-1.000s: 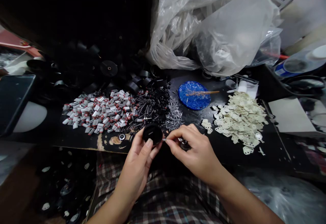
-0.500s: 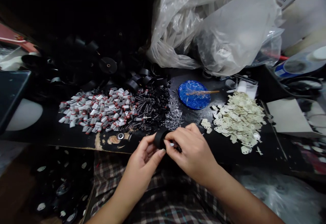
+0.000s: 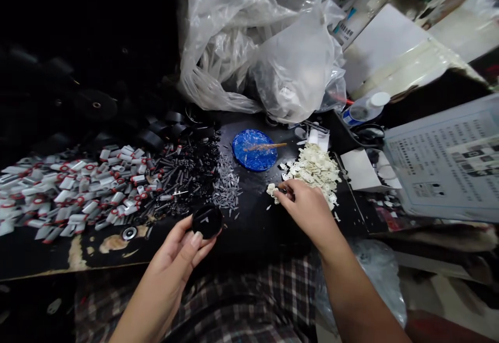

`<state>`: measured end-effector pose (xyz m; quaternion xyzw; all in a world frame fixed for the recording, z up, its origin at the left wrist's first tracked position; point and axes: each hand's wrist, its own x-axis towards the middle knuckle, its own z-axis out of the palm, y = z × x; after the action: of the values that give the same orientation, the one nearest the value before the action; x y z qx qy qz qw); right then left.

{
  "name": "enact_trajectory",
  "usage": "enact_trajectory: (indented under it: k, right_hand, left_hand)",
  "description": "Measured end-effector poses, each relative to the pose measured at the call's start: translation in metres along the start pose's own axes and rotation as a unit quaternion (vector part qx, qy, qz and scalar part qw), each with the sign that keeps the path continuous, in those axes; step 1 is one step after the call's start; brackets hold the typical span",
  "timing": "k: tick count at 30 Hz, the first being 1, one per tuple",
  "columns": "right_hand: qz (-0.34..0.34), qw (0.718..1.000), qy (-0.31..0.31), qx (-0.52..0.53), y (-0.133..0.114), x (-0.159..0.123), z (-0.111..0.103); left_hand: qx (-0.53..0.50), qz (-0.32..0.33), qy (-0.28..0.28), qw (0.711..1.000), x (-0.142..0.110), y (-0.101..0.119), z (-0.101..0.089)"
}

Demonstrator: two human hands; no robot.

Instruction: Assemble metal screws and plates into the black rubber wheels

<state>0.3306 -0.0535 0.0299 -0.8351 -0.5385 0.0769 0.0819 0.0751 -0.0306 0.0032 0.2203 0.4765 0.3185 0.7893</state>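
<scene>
My left hand (image 3: 177,252) holds a round black plastic cap (image 3: 207,222) by its rim, with the open side facing up. Inside the cap lies a small grey piece (image 3: 206,219). To the right, my right hand (image 3: 307,210) is bent down over a few small cream plates (image 3: 272,190) with holes, thumb and forefinger pinched at one of them. Part of that grip is hidden behind the fingers. Just beyond this hand is a heap of the same plates (image 3: 314,163). A scatter of small grey pieces (image 3: 227,189) lies on the bench between my hands.
A blue disc (image 3: 249,158) bears a thin brown stick (image 3: 275,146). Springs and black bits (image 3: 181,176), grey-white sleeves with red rings (image 3: 86,192) and a metal ring (image 3: 129,234) lie left. Plastic bags (image 3: 234,47), a bottle (image 3: 366,109) and a printed box (image 3: 448,161) stand around the bench.
My right hand has left the black cap and moved right to the cream plates. My left hand has tilted the cap open side up. The view has swung to the right.
</scene>
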Motion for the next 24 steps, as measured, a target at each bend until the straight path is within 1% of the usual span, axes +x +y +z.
enact_trajectory:
  k: [2,4,7,9,12,13,15,18,20,24]
  right_hand:
    - [-0.009,1.000,-0.004,0.010,0.000,0.001,0.003]
    - [-0.013,1.000,-0.007,0.024,-0.005,-0.002,0.003]
    - [-0.025,0.997,-0.015,0.077,-0.023,-0.010,0.001]
    - [-0.072,0.989,-0.028,0.128,-0.041,-0.018,0.002]
    - [-0.178,0.965,-0.049,0.188,-0.071,-0.029,0.010]
    - [-0.200,0.956,-0.054,0.208,-0.079,-0.032,0.013]
    - [-0.217,0.939,-0.078,0.256,-0.091,-0.034,0.018]
    - [-0.215,0.912,-0.117,0.329,-0.096,-0.033,0.024]
    - [-0.222,0.904,-0.101,0.351,-0.094,-0.033,0.028]
    - [-0.272,0.902,-0.022,0.335,-0.090,-0.037,0.029]
  left_hand:
    - [-0.001,0.001,-0.001,1.000,0.000,0.000,0.000]
    - [-0.005,-0.003,-0.002,1.000,-0.001,0.000,-0.001]
    - [-0.020,-0.009,-0.002,1.000,-0.003,0.000,0.001]
    - [-0.046,-0.004,-0.015,0.999,-0.005,-0.001,0.005]
    - [-0.098,-0.001,-0.029,0.995,-0.006,0.000,0.010]
    - [-0.117,-0.002,-0.025,0.993,-0.006,0.001,0.011]
    - [-0.150,-0.001,-0.018,0.989,-0.006,0.003,0.010]
    - [-0.180,0.005,-0.029,0.983,-0.006,0.006,0.005]
    - [-0.190,0.006,-0.043,0.981,-0.006,0.008,0.003]
    - [-0.198,-0.004,-0.051,0.979,-0.006,0.009,0.001]
